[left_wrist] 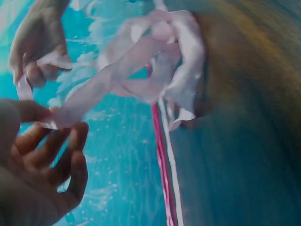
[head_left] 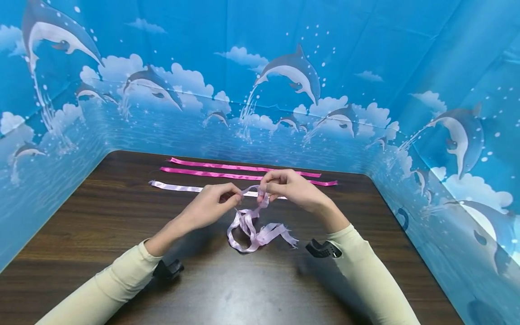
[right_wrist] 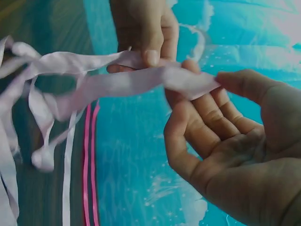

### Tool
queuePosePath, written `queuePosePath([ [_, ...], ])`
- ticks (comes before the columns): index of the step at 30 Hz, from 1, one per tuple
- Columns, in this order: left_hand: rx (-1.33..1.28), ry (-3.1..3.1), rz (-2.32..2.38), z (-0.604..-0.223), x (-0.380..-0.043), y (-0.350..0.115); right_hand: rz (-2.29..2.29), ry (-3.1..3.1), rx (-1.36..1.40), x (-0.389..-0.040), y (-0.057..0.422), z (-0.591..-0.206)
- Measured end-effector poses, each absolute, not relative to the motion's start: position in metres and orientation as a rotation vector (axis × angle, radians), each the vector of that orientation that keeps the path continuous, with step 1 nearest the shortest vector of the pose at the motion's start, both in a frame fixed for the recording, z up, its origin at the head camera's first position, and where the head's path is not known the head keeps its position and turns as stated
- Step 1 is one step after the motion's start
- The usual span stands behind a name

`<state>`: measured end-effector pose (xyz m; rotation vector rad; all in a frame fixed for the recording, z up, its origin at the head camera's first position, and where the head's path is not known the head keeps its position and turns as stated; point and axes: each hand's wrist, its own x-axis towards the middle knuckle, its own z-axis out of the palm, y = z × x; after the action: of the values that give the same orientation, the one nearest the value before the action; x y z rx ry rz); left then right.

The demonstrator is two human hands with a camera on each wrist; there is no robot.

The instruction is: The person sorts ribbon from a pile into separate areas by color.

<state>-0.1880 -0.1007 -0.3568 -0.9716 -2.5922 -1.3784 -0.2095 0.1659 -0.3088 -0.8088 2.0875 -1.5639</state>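
A tangled bunch of pale lilac satin ribbon [head_left: 243,221] lies on the table, and a length of it rises to both hands. My left hand [head_left: 212,204] pinches the ribbon between thumb and forefinger. Just to its right, my right hand [head_left: 290,189] pinches the same ribbon between thumb and fingertips. In the left wrist view, loops of the ribbon [left_wrist: 136,61] hang beyond the left hand [left_wrist: 47,160]. The right wrist view has the ribbon [right_wrist: 122,84] stretching leftward from the right hand [right_wrist: 225,132], with the left hand [right_wrist: 146,35] behind it.
Two bright pink ribbons [head_left: 219,174] and one pale lilac ribbon [head_left: 174,186] lie straight across the back of the dark wooden table [head_left: 101,216]. A blue dolphin-print sheet [head_left: 195,122] stands around the table's back and sides.
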Motion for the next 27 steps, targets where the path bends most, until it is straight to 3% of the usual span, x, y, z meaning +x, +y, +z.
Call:
queuePosePath([
  [10, -1.075, -2.510, -1.954, -0.333, -0.187, -0.120, -1.736, 1.926, -0.889, -0.205, 0.179, -0.298],
  [27, -1.043, -2.490, -1.762, -0.310, -0.190, -0.182, -1.794, 2.131, -0.703, -0.192, 0.234, -0.283],
])
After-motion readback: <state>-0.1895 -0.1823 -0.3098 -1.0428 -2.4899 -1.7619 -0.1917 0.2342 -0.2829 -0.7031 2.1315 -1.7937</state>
